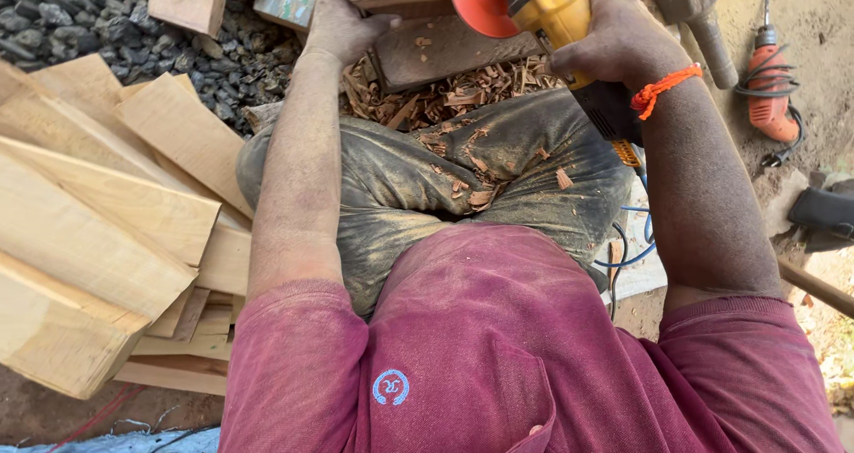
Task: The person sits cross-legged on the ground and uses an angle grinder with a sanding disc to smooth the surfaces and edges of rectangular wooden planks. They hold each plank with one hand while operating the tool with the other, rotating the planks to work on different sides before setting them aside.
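Both hands grip grinder, wood.

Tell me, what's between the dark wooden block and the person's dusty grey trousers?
Head view: a heap of reddish wood shavings lies between the dark wooden block and the dusty grey trousers.

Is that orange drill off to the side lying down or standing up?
Lying down. The orange drill lies flat on the sandy ground, bit pointing away from the person, its cord looped beside it, with no hand on it.

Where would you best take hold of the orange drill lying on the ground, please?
Grip the orange drill around its thick body, coming from above: it lies flat on the dirt with its bit pointing away and its black cord trailing toward the person, so the middle is clear.
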